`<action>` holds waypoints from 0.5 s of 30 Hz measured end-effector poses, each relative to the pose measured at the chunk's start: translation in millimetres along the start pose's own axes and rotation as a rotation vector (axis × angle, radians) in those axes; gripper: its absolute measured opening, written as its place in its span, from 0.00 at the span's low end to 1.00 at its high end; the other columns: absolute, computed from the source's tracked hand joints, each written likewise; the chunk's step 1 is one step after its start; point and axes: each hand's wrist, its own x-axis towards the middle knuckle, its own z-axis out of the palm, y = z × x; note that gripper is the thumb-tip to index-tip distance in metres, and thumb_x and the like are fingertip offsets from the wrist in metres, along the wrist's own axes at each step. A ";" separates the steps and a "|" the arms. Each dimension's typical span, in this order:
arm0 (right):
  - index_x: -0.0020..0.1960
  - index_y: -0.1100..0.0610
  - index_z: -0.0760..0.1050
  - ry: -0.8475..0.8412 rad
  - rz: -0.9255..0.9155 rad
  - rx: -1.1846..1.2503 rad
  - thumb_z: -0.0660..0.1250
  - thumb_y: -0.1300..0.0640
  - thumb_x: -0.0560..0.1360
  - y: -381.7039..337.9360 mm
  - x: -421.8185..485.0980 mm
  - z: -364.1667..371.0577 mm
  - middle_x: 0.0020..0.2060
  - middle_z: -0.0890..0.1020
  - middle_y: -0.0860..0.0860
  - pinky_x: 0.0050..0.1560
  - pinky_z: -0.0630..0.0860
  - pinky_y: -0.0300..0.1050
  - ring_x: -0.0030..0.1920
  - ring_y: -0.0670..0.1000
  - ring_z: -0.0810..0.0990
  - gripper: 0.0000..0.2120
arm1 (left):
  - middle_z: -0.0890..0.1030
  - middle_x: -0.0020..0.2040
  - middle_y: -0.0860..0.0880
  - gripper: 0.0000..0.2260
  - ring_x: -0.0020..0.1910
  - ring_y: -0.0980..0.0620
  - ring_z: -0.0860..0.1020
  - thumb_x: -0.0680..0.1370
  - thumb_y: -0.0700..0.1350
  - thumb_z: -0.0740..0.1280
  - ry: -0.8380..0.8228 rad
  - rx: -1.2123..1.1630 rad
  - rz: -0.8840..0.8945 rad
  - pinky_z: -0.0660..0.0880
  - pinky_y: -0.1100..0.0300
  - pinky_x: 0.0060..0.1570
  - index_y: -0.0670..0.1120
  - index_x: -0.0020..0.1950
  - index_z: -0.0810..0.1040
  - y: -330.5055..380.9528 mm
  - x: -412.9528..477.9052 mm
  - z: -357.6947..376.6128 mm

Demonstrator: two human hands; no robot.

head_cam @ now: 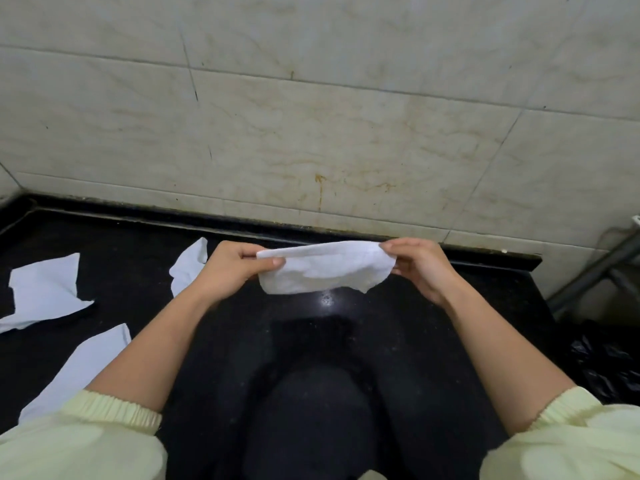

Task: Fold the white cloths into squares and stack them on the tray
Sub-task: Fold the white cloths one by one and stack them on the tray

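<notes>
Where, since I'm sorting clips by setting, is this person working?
Probably a kitchen or utility work area: a glossy black stone counter runs along a stained, marble-look tiled wall, with white cloths lying on it.

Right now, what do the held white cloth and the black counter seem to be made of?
White cloth: probably thin soft fabric, matte; it sags and wrinkles between the left hand and right hand. Counter: likely polished stone, glossy; fine speckles and a bright light reflection show.
</notes>
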 end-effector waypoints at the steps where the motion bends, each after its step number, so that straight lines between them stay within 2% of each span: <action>1: 0.44 0.63 0.82 -0.027 0.017 -0.002 0.68 0.66 0.73 4.1 -2.8 -1.8 0.37 0.85 0.55 0.43 0.78 0.43 0.39 0.52 0.83 0.04 | 0.84 0.45 0.37 0.07 0.44 0.51 0.79 0.72 0.46 0.74 -0.038 0.036 -0.004 0.75 0.51 0.55 0.42 0.43 0.85 -3.2 -2.6 -0.7; 3: 0.45 0.63 0.82 -0.074 0.079 -0.009 0.66 0.67 0.74 16.2 -9.9 -7.0 0.40 0.85 0.56 0.44 0.79 0.42 0.40 0.52 0.83 0.06 | 0.83 0.41 0.37 0.08 0.42 0.51 0.78 0.71 0.48 0.75 -0.126 0.080 -0.055 0.72 0.54 0.52 0.43 0.40 0.85 -11.7 -9.8 -0.1; 6: 0.47 0.65 0.82 -0.115 0.203 -0.044 0.67 0.67 0.74 44.9 -23.9 -13.5 0.44 0.85 0.60 0.44 0.79 0.41 0.42 0.54 0.84 0.06 | 0.79 0.32 0.48 0.10 0.36 0.56 0.75 0.71 0.47 0.75 -0.252 0.141 -0.178 0.69 0.62 0.44 0.46 0.32 0.83 -31.1 -25.0 4.1; 11: 0.52 0.68 0.81 -0.152 0.434 -0.071 0.67 0.66 0.74 110.4 -53.7 -16.5 0.50 0.84 0.62 0.47 0.81 0.42 0.49 0.57 0.84 0.09 | 0.66 0.27 0.50 0.20 0.29 0.55 0.64 0.68 0.49 0.77 -0.402 0.160 -0.363 0.61 0.63 0.34 0.47 0.24 0.69 -84.0 -51.1 21.9; 15: 0.51 0.65 0.83 -0.132 0.516 -0.142 0.71 0.62 0.73 137.4 -66.5 -11.4 0.46 0.86 0.59 0.40 0.80 0.40 0.43 0.53 0.85 0.09 | 0.74 0.23 0.58 0.21 0.24 0.63 0.71 0.73 0.41 0.73 -0.430 0.099 -0.507 0.68 0.72 0.30 0.50 0.20 0.76 -109.8 -64.3 37.4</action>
